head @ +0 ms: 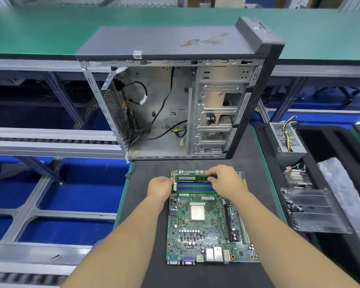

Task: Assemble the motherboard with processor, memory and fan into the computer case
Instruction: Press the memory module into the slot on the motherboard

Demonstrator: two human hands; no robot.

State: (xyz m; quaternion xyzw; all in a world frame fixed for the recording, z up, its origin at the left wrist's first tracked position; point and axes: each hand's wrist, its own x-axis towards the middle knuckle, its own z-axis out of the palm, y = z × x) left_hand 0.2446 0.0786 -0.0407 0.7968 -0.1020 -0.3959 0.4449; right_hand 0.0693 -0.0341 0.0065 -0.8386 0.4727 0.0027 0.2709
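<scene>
Memory stick over far slots of motherboard on tabletop; left hand pinching its left end, right hand gripping right end.

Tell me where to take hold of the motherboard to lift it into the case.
Take the motherboard by its two bare long side edges, one hand from each flank. It lies flat on the dark mat, its face crowded with the processor, slots and ports, so the edges probably offer the safest grip.
</scene>
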